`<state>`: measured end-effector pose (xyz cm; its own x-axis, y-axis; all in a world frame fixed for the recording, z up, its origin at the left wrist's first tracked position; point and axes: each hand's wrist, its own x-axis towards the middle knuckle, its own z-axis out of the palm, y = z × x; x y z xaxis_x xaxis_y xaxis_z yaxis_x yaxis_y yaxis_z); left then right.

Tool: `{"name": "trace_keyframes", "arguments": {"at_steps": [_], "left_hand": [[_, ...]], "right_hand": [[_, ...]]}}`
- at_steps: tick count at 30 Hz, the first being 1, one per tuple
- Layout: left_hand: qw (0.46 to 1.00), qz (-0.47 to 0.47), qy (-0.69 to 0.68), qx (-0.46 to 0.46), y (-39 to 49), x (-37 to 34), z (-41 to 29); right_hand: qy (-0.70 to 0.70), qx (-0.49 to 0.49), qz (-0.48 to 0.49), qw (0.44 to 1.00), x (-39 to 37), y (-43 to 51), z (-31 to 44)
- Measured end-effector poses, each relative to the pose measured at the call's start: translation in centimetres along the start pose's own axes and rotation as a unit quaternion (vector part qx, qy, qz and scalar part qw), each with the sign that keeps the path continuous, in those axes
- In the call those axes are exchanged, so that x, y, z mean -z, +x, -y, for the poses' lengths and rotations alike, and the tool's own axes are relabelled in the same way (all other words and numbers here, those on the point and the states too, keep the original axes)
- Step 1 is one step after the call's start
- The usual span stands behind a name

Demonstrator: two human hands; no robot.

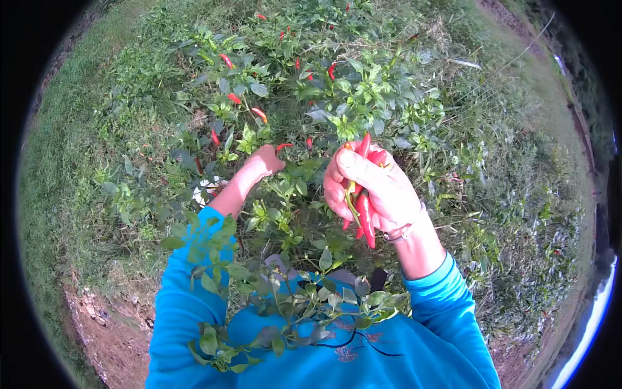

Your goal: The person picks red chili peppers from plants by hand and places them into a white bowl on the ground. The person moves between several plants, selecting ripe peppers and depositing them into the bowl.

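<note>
My right hand (374,180) is closed around a bunch of red chili peppers (365,221), some pointing up past the thumb and others hanging below the palm. A green stem shows among them. My left hand (266,161) reaches in among the leaves of a chili plant (286,187). A red chili (284,146) is right at its fingers, which are mostly hidden, so I cannot tell whether they grip it. Close by hang more ripe chilies, one orange-red (260,114) and one red (215,137).
A white object (206,190), perhaps a container, is partly hidden behind my left forearm. Leafy branches (291,311) cross in front of my blue top. Further off grow chili plants with several red fruits (331,72). Bare soil (112,340) lies at the lower left.
</note>
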<state>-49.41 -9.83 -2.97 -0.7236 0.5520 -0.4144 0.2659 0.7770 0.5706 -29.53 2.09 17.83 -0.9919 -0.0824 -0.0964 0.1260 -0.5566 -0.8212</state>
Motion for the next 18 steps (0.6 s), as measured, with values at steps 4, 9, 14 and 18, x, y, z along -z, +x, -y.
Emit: {"name": "trace_keyframes", "arguments": {"at_steps": [4, 9, 14, 18], "left_hand": [[0.975, 0.052, -0.215, -0.034, 2.9, -2.6, 3.9], [0.903, 0.111, -0.409, -0.066, -1.5, 0.0, 1.6], [0.889, 0.116, -0.432, -0.103, -1.2, 0.0, 2.6], [0.899, 0.152, -0.393, -0.119, -0.8, -0.2, 3.4]], "right_hand": [[-0.045, -0.026, -0.087, 0.995, -0.3, 7.5, -3.7], [-0.193, -0.074, -0.259, 0.944, 3.4, 12.1, -9.5], [-0.183, -0.135, -0.336, 0.914, 6.1, 13.1, -13.4], [-0.164, -0.152, -0.39, 0.893, 6.3, 13.6, -13.4]]}}
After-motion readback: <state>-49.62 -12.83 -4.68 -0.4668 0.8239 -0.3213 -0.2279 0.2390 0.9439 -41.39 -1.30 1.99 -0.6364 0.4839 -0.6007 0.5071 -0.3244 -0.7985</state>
